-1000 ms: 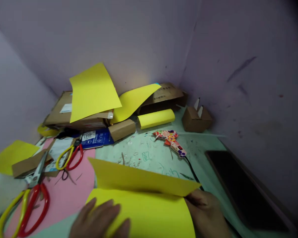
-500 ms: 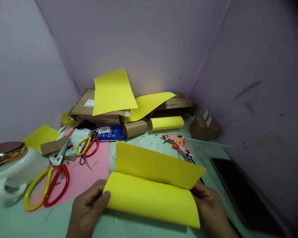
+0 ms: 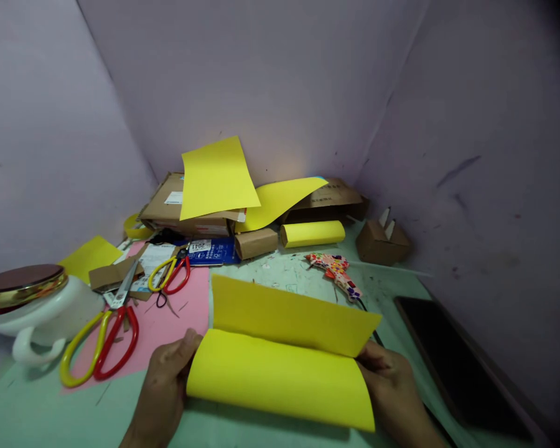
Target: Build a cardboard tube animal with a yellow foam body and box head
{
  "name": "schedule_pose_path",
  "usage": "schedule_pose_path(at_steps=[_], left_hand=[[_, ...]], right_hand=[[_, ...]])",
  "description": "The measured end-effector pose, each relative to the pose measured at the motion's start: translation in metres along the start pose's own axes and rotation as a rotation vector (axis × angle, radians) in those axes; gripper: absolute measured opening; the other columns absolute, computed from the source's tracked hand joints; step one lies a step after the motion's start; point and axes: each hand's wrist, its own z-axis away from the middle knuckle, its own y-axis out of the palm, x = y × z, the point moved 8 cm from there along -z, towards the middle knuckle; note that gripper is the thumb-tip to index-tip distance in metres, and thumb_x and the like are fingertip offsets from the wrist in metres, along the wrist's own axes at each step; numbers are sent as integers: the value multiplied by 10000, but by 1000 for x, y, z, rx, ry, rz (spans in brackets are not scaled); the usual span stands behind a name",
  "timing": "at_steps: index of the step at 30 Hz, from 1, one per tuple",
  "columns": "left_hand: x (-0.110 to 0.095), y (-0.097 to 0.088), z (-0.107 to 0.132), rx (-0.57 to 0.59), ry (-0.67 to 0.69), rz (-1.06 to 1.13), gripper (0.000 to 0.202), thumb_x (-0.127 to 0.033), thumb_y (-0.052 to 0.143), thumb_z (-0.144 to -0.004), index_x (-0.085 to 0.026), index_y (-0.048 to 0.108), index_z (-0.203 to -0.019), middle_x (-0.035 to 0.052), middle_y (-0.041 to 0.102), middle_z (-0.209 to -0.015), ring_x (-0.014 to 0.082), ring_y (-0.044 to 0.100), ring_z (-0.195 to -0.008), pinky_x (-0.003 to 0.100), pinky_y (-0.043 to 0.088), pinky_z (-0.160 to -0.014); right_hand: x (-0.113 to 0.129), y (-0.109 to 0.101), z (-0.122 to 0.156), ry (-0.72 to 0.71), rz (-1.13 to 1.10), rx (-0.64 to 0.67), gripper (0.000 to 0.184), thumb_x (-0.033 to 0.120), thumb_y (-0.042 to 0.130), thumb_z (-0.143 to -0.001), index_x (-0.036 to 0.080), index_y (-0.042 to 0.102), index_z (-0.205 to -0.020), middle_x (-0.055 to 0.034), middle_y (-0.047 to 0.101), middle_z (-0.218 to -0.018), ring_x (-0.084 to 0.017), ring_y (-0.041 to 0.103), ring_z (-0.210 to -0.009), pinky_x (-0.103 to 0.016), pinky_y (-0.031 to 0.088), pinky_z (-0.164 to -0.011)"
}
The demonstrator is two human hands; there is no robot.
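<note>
A sheet of yellow paper (image 3: 280, 378) is curled over into a loose roll just above the table, its far flap standing up behind the curve. My left hand (image 3: 165, 373) grips the roll's left end, with the thumb along the edge and the other fingers partly hidden behind the paper. At the right end, my right hand (image 3: 392, 379) holds the sheet where flap and curve meet; its fingertips are mostly covered by the paper. Beyond the flap lies a patterned glue gun (image 3: 335, 274) with a black cord running towards my right hand.
Large red-and-yellow scissors (image 3: 105, 336) and smaller scissors (image 3: 170, 272) lie left on pink paper (image 3: 186, 311), beside a white cup (image 3: 70, 311). A finished-looking yellow tube (image 3: 313, 234), a cardboard tube (image 3: 256, 243) and a cardboard box (image 3: 163, 205) stand behind. A dark phone-like slab (image 3: 457, 367) lies right.
My left thumb has shifted from the front of the roll up to its upper left edge. The right hand keeps its hold. The view has turned slightly left.
</note>
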Motion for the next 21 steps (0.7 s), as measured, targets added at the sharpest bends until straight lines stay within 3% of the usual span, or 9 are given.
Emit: schedule_pose_path(at_steps=[2,4,8,10,15,18,21], left_hand=[[13,9,-3,81,-138,55,170,-348,707,-632,-183,685,-598,32,646,-584,195,573,-537,302,506,-520],[18,13,-7,134,-176,47,212,-374,693,-638,-169,670,-590,31,616,-549,196,562,-500,304,497,-497],[6,-9,-20,-55,10,-17,350,-396,519,-719,-259,473,-400,-24,422,-406,157,448,-413,245,417,-389],[5,-17,-23,-116,51,5,394,-366,476,-755,-277,351,-392,-55,323,-385,120,340,-369,222,361,-358],[13,-17,-22,-94,34,46,443,-366,564,-771,-221,325,-429,-63,296,-403,80,268,-374,207,308,-363],[19,-13,-22,-63,-52,75,492,-412,600,-760,-220,291,-430,-75,248,-401,69,226,-368,208,290,-355],[10,-9,-24,-54,-83,55,499,-437,619,-743,-220,284,-443,-77,246,-418,63,226,-378,194,261,-352]], right_hand=[[-2,0,0,17,-7,33,208,352,708,-604,176,782,-688,-87,765,-705,-291,708,-698,-301,549,-561],[-4,0,0,17,-7,69,186,324,697,-623,186,786,-710,-76,768,-719,-286,708,-721,-304,551,-598],[-6,-8,-3,-10,23,44,163,311,689,-641,195,783,-706,-70,771,-739,-284,710,-728,-308,549,-604],[-8,-11,-5,-15,6,20,151,302,714,-618,194,778,-702,-73,772,-743,-287,713,-736,-307,550,-603],[-14,-8,-8,37,-166,-16,157,282,774,-567,179,759,-685,-75,769,-717,-270,713,-677,-313,548,-589],[-16,-7,-9,74,-257,-59,187,278,802,-531,172,745,-674,-66,761,-673,-254,701,-622,-314,539,-564],[-10,-3,-12,93,-322,-30,173,241,806,-535,175,738,-680,-43,750,-635,-228,687,-582,-298,525,-550]])
